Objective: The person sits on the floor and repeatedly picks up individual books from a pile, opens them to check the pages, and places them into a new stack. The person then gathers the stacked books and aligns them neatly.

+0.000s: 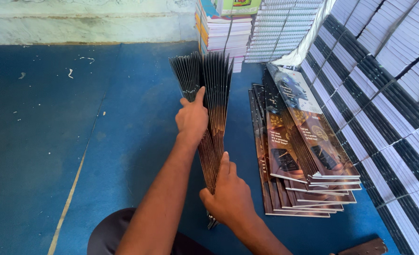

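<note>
A bundle of thin dark-covered booklets (pixel 212 89) stands on edge on the blue floor, fanned out at its far end. My left hand (pixel 192 118) grips the bundle from its left side near the middle, thumb up. My right hand (pixel 228 196) clasps the near end, where the spines are pinched together. Just to the right lies a slanted, overlapping pile of the same booklets (pixel 296 156), flat with dark illustrated covers up.
Tied stacks of black-and-white-edged booklets (pixel 384 108) form a wall along the right. More stacks, some with coloured covers (pixel 223 33), stand at the back by a pale wall (pixel 77 21). Blue floor mat (pixel 44 137) stretches left. A brown object (pixel 365 248) lies bottom right.
</note>
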